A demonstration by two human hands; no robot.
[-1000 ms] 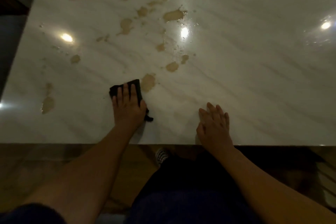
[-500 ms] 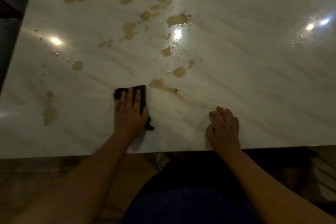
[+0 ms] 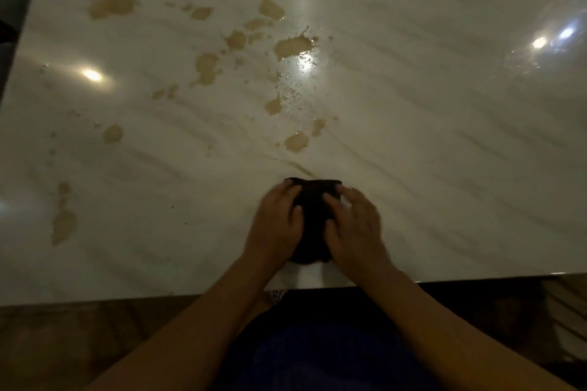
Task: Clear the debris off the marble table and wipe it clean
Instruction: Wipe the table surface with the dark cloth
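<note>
A dark cloth [image 3: 313, 219] lies on the white marble table [image 3: 444, 143] near its front edge. My left hand [image 3: 276, 225] grips the cloth's left side and my right hand [image 3: 355, 225] grips its right side, so the cloth is bunched between them. Several brown liquid stains [image 3: 292, 46] spread over the table's far middle and left. The nearest blob [image 3: 297, 141] sits a little beyond the cloth, with a thin brown streak [image 3: 300, 168] just ahead of it. Another stain [image 3: 63, 225] lies at the near left.
The table's front edge [image 3: 127, 298] runs across the lower view, with wooden floor [image 3: 79, 343] below it. The left edge borders a dark area [image 3: 16, 9]. Ceiling lights reflect off the glossy top [image 3: 90, 74]. Small water droplets [image 3: 295, 92] dot the middle.
My left hand slid the cloth rightward, wiping away the blob beside it and leaving a streak. My right hand came off the table and now holds the cloth too.
</note>
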